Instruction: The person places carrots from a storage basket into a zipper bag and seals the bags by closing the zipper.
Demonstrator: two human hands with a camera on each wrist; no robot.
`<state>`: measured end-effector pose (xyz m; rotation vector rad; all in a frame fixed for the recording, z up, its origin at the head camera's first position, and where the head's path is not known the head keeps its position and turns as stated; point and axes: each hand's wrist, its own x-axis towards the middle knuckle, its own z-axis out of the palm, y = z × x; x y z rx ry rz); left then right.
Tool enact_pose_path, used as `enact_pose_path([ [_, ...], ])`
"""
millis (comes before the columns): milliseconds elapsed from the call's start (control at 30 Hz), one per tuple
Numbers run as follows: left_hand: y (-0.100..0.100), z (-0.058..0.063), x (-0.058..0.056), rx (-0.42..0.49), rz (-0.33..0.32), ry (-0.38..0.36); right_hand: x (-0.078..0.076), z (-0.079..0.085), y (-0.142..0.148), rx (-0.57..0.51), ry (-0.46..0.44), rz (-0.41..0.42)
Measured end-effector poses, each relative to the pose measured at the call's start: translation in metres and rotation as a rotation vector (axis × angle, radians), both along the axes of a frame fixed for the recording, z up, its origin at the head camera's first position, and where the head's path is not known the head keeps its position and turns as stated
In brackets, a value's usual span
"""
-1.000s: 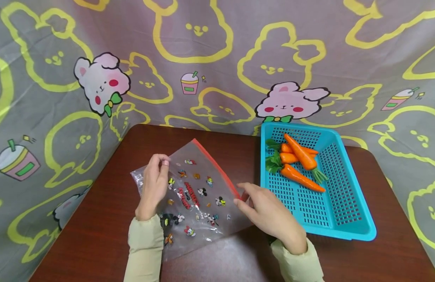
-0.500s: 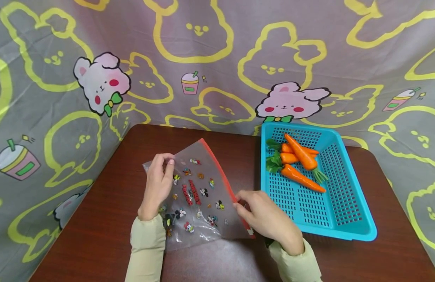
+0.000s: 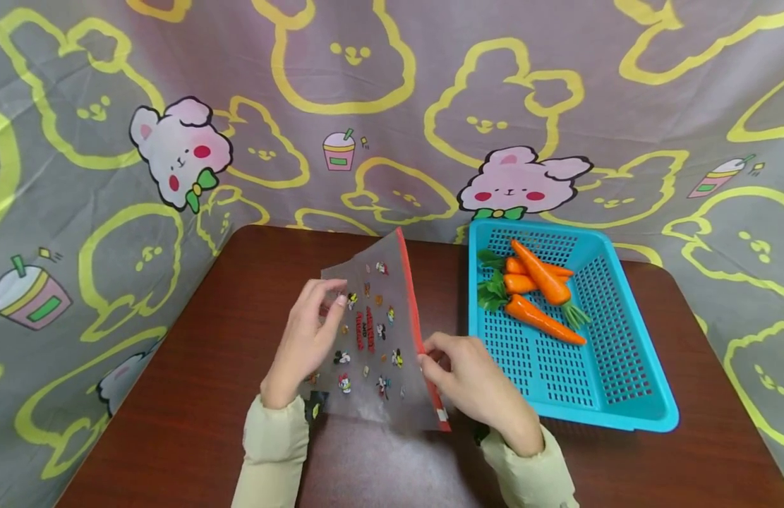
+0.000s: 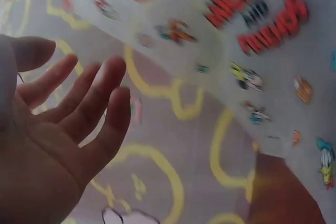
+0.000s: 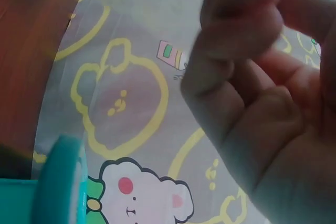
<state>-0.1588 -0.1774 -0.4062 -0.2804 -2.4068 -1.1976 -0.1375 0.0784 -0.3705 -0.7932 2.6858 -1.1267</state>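
A clear zip bag (image 3: 394,395) printed with small cartoon figures and red lettering is held up over the table, its red zip edge (image 3: 409,286) on the right side. My right hand (image 3: 480,388) pinches that red edge low down between thumb and curled fingers. Beside the bag's left part is my left hand (image 3: 305,335), overlapping it in the head view. In the left wrist view the same hand (image 4: 68,124) has loosely bent, spread fingers, and the printed plastic (image 4: 210,51) hangs apart from them.
To the right stands a blue slotted basket (image 3: 652,381) with several carrots (image 3: 544,321) in it, some with green tops. The brown table (image 3: 195,395) meets a patterned cloth (image 3: 392,42) at the back and sides.
The bag has turned from slanting to nearly upright, its zip edge swinging right. My left hand has moved right and come off the bag's edge. The right hand keeps its pinch.
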Motion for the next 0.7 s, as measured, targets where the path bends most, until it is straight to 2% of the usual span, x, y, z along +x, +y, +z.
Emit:
enact_pose_path([
  [167,0.028,0.008,0.009,0.048,-0.183,-0.106,-0.003,0.001,-0.002,-0.062,0.014,-0.079],
  [267,0.043,0.008,0.012,0.112,-0.292,-0.193,-0.005,0.0,-0.003,-0.135,0.038,-0.108],
  [367,0.054,0.005,0.012,0.159,-0.37,-0.262,-0.006,-0.002,-0.004,-0.219,0.046,-0.128],
  [533,0.061,0.003,0.013,0.192,-0.43,-0.321,-0.008,-0.006,-0.005,-0.313,0.022,-0.152],
  [700,0.061,0.003,0.013,0.195,-0.449,-0.352,-0.01,-0.009,-0.006,-0.38,-0.032,-0.148],
])
